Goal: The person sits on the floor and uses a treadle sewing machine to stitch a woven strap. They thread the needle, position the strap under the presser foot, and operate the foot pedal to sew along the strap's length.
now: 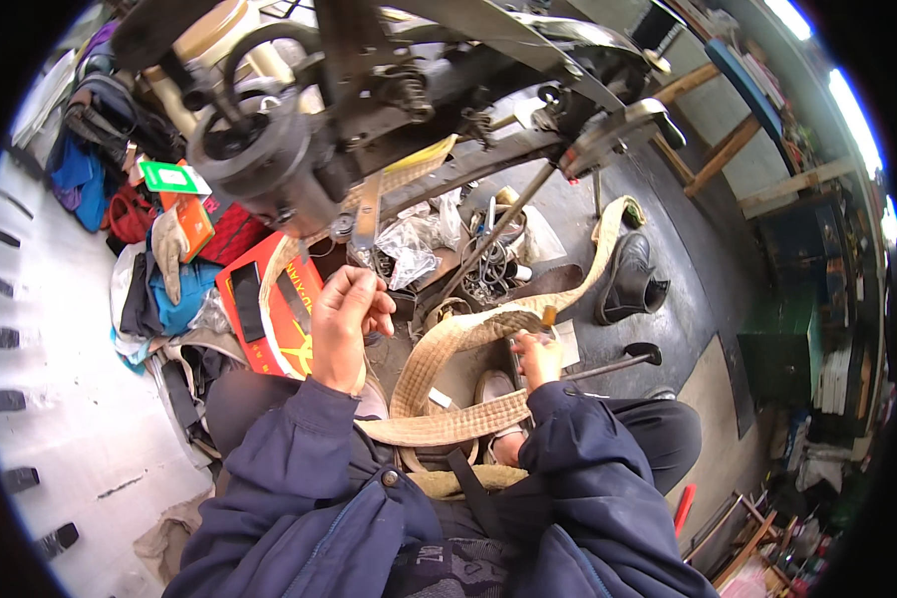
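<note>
Quilted beige strap [421, 377] curves at four o'clock from the left grip [339, 324], fingers pinched together; right grip [538, 359], cannot tell.

Just beyond the left hand [340, 324], the dark cast-metal machine head [259, 164] blocks passage. A narrow gap separates that hand from the long beige quilted belt [468, 330] (its bends hem the right hand [538, 359]). Rightward, dark grey floor [623, 337] gives passage between a black leather shoe [627, 282] and a thin metal rod [608, 368].
</note>
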Available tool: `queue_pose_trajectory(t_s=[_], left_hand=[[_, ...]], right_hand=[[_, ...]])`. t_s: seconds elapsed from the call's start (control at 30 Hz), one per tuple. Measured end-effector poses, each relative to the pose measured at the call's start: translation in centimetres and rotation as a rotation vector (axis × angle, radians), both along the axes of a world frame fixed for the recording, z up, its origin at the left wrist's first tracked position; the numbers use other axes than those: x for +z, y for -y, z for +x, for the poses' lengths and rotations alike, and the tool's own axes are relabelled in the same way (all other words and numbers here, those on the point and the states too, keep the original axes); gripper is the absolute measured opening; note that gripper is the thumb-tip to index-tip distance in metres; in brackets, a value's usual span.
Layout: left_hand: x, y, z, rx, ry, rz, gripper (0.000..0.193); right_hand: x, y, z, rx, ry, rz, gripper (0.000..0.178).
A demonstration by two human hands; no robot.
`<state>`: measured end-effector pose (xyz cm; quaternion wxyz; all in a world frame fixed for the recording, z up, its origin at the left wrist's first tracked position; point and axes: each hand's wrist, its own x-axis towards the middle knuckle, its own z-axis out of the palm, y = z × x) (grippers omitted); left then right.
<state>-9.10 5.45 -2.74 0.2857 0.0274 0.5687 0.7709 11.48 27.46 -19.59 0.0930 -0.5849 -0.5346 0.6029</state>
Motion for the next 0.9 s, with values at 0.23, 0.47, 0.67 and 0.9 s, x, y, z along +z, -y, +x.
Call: queue_pose_trajectory(t_s=[0.23,0.47,0.67,0.9], left_hand=[[-2.3,-1.4,3.3,-0.562,-0.076,-0.281,0.013],[-5.6,-1.6,3.3,-0.565,-0.284,-0.558,0.02],[-8.9,-4.5,2.7,-0.689,-0.506,-0.747,0.045],[-9.6,-6.0,5.4,-0.953,-0.079,-0.366,0.039]], right_hand=[[-4.7,1.3,-4.7,-0.093,0.074,-0.008,0.052],[-7.1,2.6,-5.9,-0.24,0.005,-0.016,0.027],[0.1,7.6,-1.8,-0.324,-0.332,-0.224,0.019],[6.7,7.5,0.8,-0.269,-0.461,-0.283,0.023]])
